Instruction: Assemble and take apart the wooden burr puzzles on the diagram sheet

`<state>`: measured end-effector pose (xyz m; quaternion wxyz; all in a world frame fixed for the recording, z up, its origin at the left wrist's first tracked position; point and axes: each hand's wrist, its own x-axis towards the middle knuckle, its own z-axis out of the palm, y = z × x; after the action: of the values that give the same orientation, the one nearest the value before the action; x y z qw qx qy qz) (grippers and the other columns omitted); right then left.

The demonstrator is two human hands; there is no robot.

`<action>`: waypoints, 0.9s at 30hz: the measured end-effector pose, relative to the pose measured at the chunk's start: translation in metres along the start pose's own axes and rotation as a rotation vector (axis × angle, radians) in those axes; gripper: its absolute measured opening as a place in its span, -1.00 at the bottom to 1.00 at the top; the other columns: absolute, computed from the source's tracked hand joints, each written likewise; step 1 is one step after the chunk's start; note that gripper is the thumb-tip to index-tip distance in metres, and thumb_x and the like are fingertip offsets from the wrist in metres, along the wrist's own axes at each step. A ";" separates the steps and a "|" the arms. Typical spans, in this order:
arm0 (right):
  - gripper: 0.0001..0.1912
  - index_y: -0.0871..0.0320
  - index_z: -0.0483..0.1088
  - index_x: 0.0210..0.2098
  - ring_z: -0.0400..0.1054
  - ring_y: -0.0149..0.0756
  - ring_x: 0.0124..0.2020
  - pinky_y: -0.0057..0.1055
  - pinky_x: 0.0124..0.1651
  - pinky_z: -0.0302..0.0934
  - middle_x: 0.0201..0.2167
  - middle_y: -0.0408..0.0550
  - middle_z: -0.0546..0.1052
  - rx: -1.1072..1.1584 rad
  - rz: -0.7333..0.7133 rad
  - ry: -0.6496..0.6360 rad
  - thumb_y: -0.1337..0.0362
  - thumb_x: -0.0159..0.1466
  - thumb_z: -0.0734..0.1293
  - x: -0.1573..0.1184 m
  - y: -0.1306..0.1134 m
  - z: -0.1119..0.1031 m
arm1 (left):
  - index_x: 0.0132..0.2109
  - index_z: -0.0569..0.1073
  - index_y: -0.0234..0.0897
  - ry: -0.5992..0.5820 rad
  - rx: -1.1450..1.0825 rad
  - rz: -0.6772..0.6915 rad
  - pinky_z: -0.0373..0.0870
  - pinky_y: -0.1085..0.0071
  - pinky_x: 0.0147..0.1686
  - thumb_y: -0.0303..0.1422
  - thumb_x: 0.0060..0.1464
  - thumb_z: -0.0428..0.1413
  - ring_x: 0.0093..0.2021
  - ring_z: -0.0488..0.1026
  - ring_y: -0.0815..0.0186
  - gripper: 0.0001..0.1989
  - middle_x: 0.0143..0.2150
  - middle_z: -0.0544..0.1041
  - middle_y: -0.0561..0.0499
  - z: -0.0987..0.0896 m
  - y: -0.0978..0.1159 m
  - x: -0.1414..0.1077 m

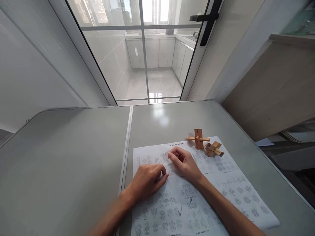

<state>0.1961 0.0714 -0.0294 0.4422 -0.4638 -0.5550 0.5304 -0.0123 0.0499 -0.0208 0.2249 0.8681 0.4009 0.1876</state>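
A large white sheet (197,193) printed with rows of small diagrams lies on the grey table. My left hand (150,178) rests on its left part with curled fingers and nothing visible in them. Higher up on the paper is my right hand (184,161), its fingers bent, thumb near the index finger, no object showing. Beyond it, at the sheet's top edge, stands a wooden puzzle of crossed pieces (198,139). A second wooden puzzle (214,149) sits on the sheet just right of the first. Neither hand touches the puzzles.
The grey table (73,164) has a pale seam (126,141) running front to back. A glass door (145,59) with a black handle (209,18) stands behind it. To the right is a wooden shelf unit (278,82) holding papers.
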 end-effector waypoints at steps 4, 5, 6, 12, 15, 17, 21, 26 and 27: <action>-0.63 0.11 0.34 -0.38 0.00 -0.41 -0.55 -0.40 -0.51 -0.12 -0.55 -0.28 0.17 0.011 0.008 -0.017 -0.01 0.42 0.35 0.001 0.002 -0.001 | -0.26 0.41 -0.22 0.004 0.005 0.005 0.14 0.43 -0.43 -0.39 0.34 0.11 -0.54 0.29 0.42 -0.87 -0.52 0.38 0.19 0.001 0.000 -0.001; -0.62 0.11 0.34 -0.38 -0.02 -0.41 -0.56 -0.40 -0.52 -0.13 -0.56 -0.28 0.16 0.010 0.008 -0.020 -0.03 0.41 0.35 0.001 0.002 -0.001 | -0.26 0.41 -0.22 0.004 0.006 0.005 0.14 0.43 -0.43 -0.39 0.34 0.12 -0.54 0.29 0.41 -0.87 -0.52 0.38 0.19 0.001 0.000 -0.001; -0.61 0.10 0.32 -0.40 -0.03 -0.41 -0.56 -0.40 -0.52 -0.14 -0.57 -0.29 0.15 0.009 0.007 -0.018 -0.03 0.41 0.36 0.000 0.002 -0.002 | -0.26 0.42 -0.22 0.005 0.007 0.003 0.14 0.43 -0.44 -0.39 0.33 0.12 -0.54 0.29 0.41 -0.87 -0.52 0.38 0.19 0.002 0.000 -0.001; -0.37 0.07 0.13 -0.68 -0.07 -0.41 -0.62 -0.38 -0.53 -0.11 -0.70 -0.25 0.13 0.193 -0.017 -0.067 -0.09 0.38 0.34 -0.004 0.000 -0.007 | -0.27 0.41 -0.22 0.011 0.002 0.010 0.13 0.43 -0.44 -0.40 0.33 0.12 -0.55 0.26 0.42 -0.86 -0.52 0.35 0.20 0.002 0.000 -0.001; -0.23 0.03 0.04 -0.80 -0.14 -0.43 -0.73 -0.37 -0.62 -0.12 -0.80 -0.25 0.00 0.431 -0.002 -0.113 -0.23 0.43 0.13 -0.003 0.003 -0.017 | -0.26 0.41 -0.22 0.006 0.006 0.008 0.14 0.45 -0.44 -0.39 0.34 0.11 -0.55 0.25 0.43 -0.87 -0.52 0.34 0.20 0.001 0.000 -0.001; -0.16 0.02 -0.03 -0.81 -0.26 -0.47 -0.79 -0.41 -0.69 -0.20 -0.83 -0.30 -0.12 0.643 0.007 -0.117 -0.33 0.44 0.03 0.000 0.009 -0.028 | -0.25 0.41 -0.22 0.000 0.008 0.002 0.15 0.45 -0.43 -0.39 0.34 0.12 -0.54 0.25 0.43 -0.87 -0.52 0.34 0.21 0.001 -0.001 -0.001; -0.10 0.03 -0.09 -0.81 -0.45 -0.52 -0.83 -0.46 -0.75 -0.30 -0.88 -0.38 -0.34 0.957 -0.157 -0.183 -0.51 0.36 -0.07 0.006 0.023 -0.050 | -0.25 0.40 -0.23 -0.001 0.007 0.009 0.13 0.46 -0.43 -0.40 0.34 0.12 -0.55 0.24 0.44 -0.87 -0.52 0.34 0.21 0.002 -0.002 -0.001; -0.09 0.02 -0.03 -0.80 -0.46 -0.53 -0.85 -0.47 -0.77 -0.34 -0.88 -0.39 -0.36 1.097 -0.186 -0.139 -0.53 0.34 -0.10 0.007 0.027 -0.059 | -0.26 0.40 -0.23 -0.003 0.011 0.021 0.13 0.47 -0.44 -0.40 0.35 0.10 -0.55 0.23 0.44 -0.85 -0.51 0.36 0.19 0.001 -0.001 0.000; -0.09 0.03 0.01 -0.80 -0.44 -0.53 -0.85 -0.48 -0.77 -0.33 -0.88 -0.39 -0.34 1.137 -0.212 -0.158 -0.51 0.37 -0.09 0.007 0.026 -0.059 | -0.26 0.40 -0.23 -0.003 0.012 0.021 0.13 0.47 -0.44 -0.40 0.35 0.09 -0.55 0.23 0.44 -0.85 -0.51 0.36 0.19 0.001 -0.001 0.000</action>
<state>0.2542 0.0888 -0.0528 0.6295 -0.0543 -0.2578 0.7309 -0.0126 0.0500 -0.0219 0.2183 0.8738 0.3927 0.1861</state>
